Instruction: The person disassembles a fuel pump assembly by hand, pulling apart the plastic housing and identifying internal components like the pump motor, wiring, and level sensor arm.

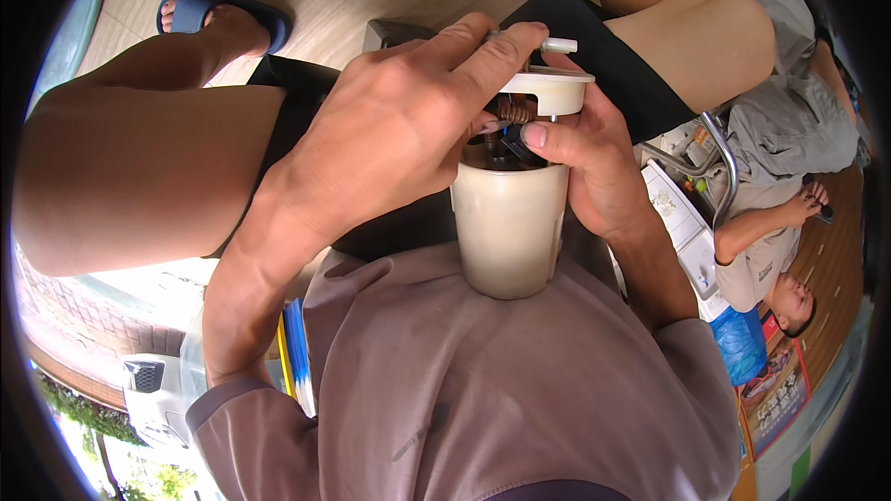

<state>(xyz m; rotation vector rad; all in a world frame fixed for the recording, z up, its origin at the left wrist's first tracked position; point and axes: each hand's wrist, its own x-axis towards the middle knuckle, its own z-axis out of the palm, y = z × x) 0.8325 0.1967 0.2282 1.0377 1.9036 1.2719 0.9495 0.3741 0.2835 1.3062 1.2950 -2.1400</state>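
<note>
Above my lap stands what looks like a car fuel pump module, with a cream plastic cup below and a round white cap raised above its rim. A short pale pipe sticks out at the top. Through the gap between them show a brown ribbed hose and a small black part. My left hand is closed over the cap from the left, its thumb tip in the gap. From the right, my right hand wraps the module, thumb against the black part. Some fingers are hidden behind the cap.
Farther right sits another person with a small dark object in their hands, by a metal-framed chair. White boxes and a blue plastic bag lie on that side. Beyond my lap is a grey box.
</note>
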